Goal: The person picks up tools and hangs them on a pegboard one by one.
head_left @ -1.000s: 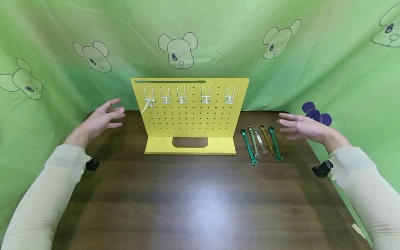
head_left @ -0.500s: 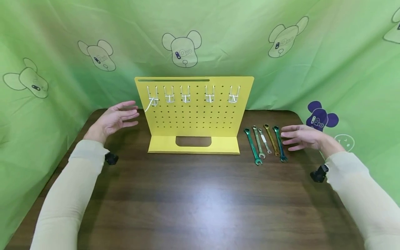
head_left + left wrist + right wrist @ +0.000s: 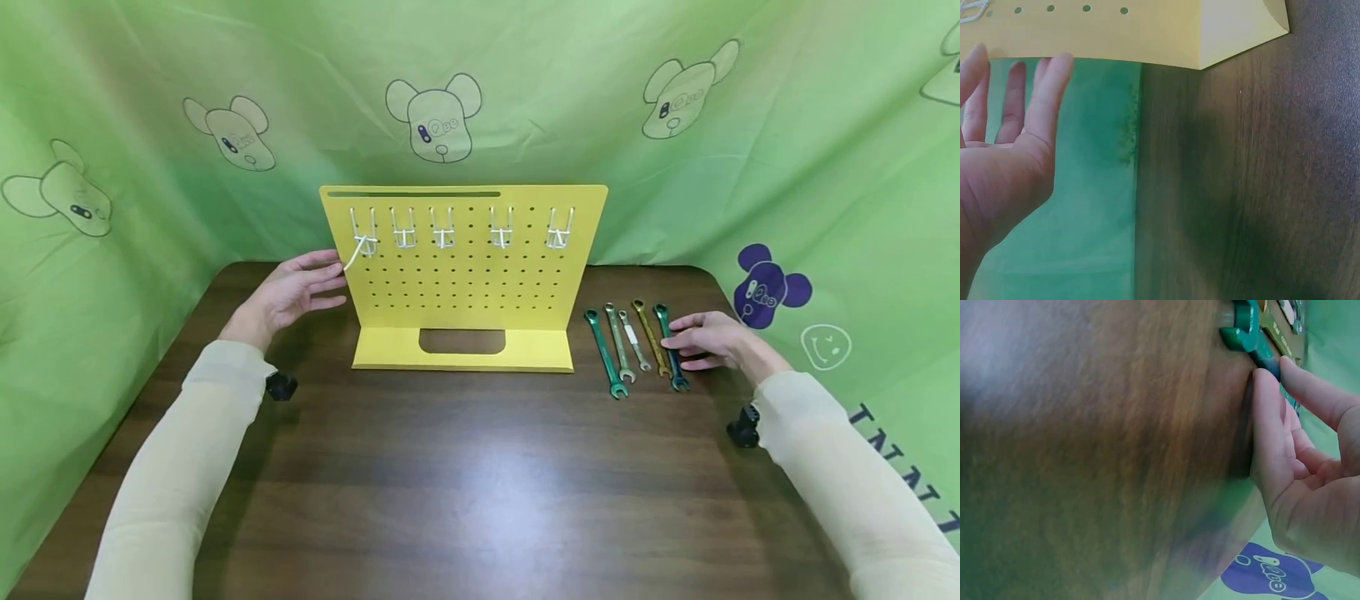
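Note:
My left hand (image 3: 291, 293) is beside the left edge of an upright yellow pegboard (image 3: 457, 287), fingers spread and nearly straight. In the left wrist view its fingertips (image 3: 1063, 62) reach the board's edge (image 3: 1147, 47); whether they touch is unclear. My right hand (image 3: 712, 340) pinches the rightmost green wrench (image 3: 677, 367) around its middle, thumb across its left side and fingers on its right. This wrench (image 3: 1244, 331) lies flat in the right wrist view, partly hidden by the hand (image 3: 1310, 469). Several white wire hooks (image 3: 444, 237) hang along the board's upper part.
Left of the held wrench lie a gold wrench (image 3: 651, 340), a small silver one with a white label (image 3: 631, 335), a pale green one (image 3: 619, 343) and another green one (image 3: 604, 354). A green printed curtain (image 3: 525, 83) surrounds the brown table (image 3: 450, 467).
My left hand has moved right to the board's edge. My right hand has come left and down onto the rightmost wrench, closing its thumb and fingers about it. The wrenches appear unmoved.

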Demonstrator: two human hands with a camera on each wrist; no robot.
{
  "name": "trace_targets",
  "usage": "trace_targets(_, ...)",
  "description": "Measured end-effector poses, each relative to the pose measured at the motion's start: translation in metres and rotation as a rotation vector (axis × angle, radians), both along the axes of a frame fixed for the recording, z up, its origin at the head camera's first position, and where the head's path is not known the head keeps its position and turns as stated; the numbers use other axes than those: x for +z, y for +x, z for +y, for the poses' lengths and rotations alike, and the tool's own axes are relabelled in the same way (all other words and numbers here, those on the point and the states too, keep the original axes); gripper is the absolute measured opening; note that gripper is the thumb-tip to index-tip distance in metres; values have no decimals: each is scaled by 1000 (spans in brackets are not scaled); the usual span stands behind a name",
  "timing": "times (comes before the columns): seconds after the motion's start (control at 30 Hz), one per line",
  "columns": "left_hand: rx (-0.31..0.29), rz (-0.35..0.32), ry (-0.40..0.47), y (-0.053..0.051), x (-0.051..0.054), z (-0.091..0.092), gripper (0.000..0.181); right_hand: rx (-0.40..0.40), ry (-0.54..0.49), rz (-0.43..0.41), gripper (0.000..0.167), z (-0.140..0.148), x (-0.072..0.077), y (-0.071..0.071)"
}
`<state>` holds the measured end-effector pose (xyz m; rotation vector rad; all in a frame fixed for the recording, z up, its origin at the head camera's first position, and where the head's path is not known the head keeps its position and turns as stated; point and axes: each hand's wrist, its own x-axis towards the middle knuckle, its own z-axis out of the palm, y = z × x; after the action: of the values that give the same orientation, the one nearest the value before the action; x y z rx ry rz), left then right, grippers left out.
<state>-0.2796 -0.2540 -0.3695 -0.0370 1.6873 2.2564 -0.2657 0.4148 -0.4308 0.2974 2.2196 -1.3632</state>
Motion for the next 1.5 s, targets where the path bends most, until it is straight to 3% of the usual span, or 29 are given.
trace_targets(0.23,-21,18,76,-3,-2,1,15,-11,22,3,66,0,1,4)
trace_targets(0.33,-16,39,56,-4,0,2,9,-19,41,23,64,-3,1,6)
trace_targets(0.8,31,174,-269,-6,5,11,13,-19,75,46,58,-12,-2,10)
trace_targets(0.97,62,204,-326,-8,5,14,14,-9,89,36,59,-13,-1,12)
trace_targets(1.13,59,183,-302,-7,7,16,11,12,116,37,57,-15,0,12)
trace_targets(1.3,34,87,-229,-5,13,14,4,36,171,62,50,-21,1,11)
trace_targets(1.5,27,26,-222,-5,21,17,12,42,178,97,37,-19,1,11)
